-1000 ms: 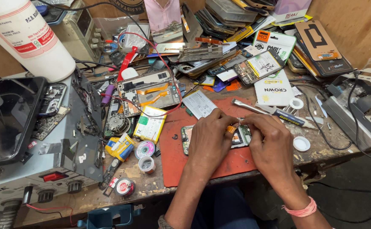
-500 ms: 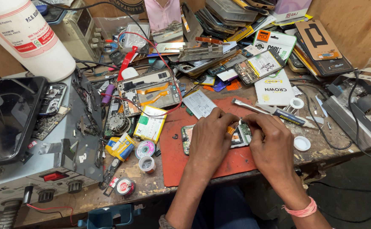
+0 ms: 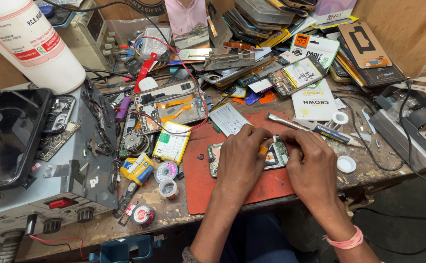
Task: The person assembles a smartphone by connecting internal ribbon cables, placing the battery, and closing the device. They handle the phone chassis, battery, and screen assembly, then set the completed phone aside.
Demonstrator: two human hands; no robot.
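Observation:
An opened phone with its back off lies on a red work mat in the head view. My left hand covers the phone's left and middle part, fingers curled onto an orange strip inside it. My right hand rests on the phone's right end, its fingertips pinched at the phone's top edge. What my fingers hold is hidden. A flat battery lies just above my left hand.
Another opened phone with red wires lies behind the mat. A yellow-green battery, solder rolls, a brush-like tool, a white lid, a big white bottle and a grey machine crowd the bench.
Both hands stay on the phone; my fingers have shifted only slightly.

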